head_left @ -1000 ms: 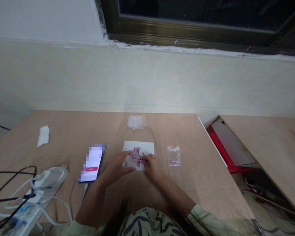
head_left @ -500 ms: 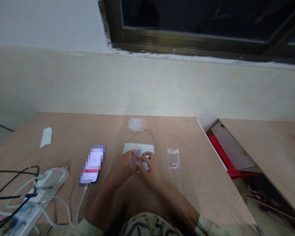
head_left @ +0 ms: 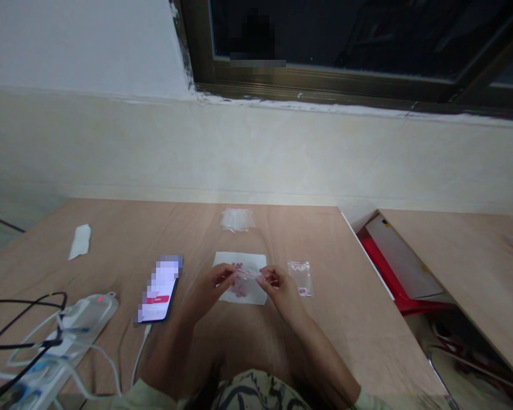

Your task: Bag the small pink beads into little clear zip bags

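Between both hands a small clear zip bag (head_left: 248, 274) is stretched by its top edge, with a reddish line along it. My left hand (head_left: 209, 287) pinches the left end and my right hand (head_left: 283, 289) pinches the right end. Under the bag lies a sheet of white paper (head_left: 256, 295). Small pinkish-red pieces (head_left: 239, 288) show at the paper's middle; whether some are inside the bag I cannot tell. Right of my right hand is another clear zip bag (head_left: 299, 275) with a few pink bits at its bottom, partly behind the hand.
A pile of clear bags (head_left: 237, 220) lies toward the wall. On the left are a phone (head_left: 160, 291) on a white cable, a scrap of white paper (head_left: 80, 241) and a power strip (head_left: 89, 313) with tangled cords. A second table (head_left: 461, 245) stands to the right.
My hands have moved apart from close together, and the bag now stretches between them by its top edge. More of the paper and the pink pieces shows.
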### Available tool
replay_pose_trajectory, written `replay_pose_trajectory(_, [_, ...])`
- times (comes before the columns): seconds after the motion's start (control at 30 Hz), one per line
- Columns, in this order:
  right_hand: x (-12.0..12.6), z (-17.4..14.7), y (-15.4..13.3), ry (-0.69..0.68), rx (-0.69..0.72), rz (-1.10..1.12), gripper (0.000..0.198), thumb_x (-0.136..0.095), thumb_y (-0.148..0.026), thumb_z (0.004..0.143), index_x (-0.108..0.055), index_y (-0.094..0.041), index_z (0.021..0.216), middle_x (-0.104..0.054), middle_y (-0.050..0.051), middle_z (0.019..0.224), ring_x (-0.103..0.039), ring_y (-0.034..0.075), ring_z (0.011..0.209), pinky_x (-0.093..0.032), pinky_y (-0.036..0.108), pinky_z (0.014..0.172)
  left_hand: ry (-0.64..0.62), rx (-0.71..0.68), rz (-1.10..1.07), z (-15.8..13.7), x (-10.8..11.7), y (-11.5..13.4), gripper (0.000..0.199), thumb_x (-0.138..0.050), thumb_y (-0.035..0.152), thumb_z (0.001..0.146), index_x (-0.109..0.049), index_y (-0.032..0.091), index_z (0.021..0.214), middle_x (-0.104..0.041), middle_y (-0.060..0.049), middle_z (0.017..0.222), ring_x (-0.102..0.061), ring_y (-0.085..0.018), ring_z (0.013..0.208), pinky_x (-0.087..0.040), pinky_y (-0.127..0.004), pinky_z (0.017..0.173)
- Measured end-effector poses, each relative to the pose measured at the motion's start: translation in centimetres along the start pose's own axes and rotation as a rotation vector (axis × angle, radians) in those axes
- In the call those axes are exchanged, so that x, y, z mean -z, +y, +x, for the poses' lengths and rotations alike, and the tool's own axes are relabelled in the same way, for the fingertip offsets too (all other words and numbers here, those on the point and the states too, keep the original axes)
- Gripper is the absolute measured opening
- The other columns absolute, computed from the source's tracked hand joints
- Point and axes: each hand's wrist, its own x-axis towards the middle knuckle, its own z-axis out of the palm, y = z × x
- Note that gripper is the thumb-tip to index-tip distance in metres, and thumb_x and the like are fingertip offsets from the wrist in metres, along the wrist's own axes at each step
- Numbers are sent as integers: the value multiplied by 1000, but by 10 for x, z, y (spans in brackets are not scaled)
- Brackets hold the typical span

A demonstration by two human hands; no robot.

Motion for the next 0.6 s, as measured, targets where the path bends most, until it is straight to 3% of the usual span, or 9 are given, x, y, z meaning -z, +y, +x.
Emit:
replay_pose_trajectory(0.1, [3,0,5,-42,-67,55,18,-57,-33,66,-55,-15,65,-55,1,64,-50,13,60,-38,25,58,-1,26,-56,-3,-3,1,15,-47,28,77,-57,17,78,-59,-1,74,-56,-12,69,-46,-22,61])
replay_pose_trajectory(0.3, [6,-6,-6,-16,20,-19,12,-55,-26,67,-52,-16,61,-49,-2,58,-43,11,57,-33,24,57,-40,78,-120,-8,-5,1,16,-49,28,76,-57,15,77,-55,1,66,-54,-9,56,-45,-20,52])
replay_pose_trajectory(0.4, [5,-7,-10,-1,33,-26,12,-53,-27,68,-52,-16,64,-50,-1,62,-44,11,60,-34,24,58,-25,76,-110,-9,-5,6,14,-50,27,74,-58,15,74,-56,0,70,-55,-10,60,-46,-19,52])
replay_pose_trajectory(0.53, [4,-6,-6,-82,44,42,16,-52,-33,71,-53,-17,70,-53,0,69,-48,13,65,-36,24,62,27,69,-86,-8,-6,12,13,-51,27,73,-58,15,71,-56,0,70,-54,-11,66,-45,-18,53])
replay_pose_trajectory(0.6, [3,-5,-5,-91,41,57,16,-52,-33,71,-52,-17,68,-52,0,68,-48,12,65,-36,25,62,-3,67,-105,-7,-6,12,15,-49,29,74,-56,15,71,-56,0,67,-54,-11,64,-45,-19,54])
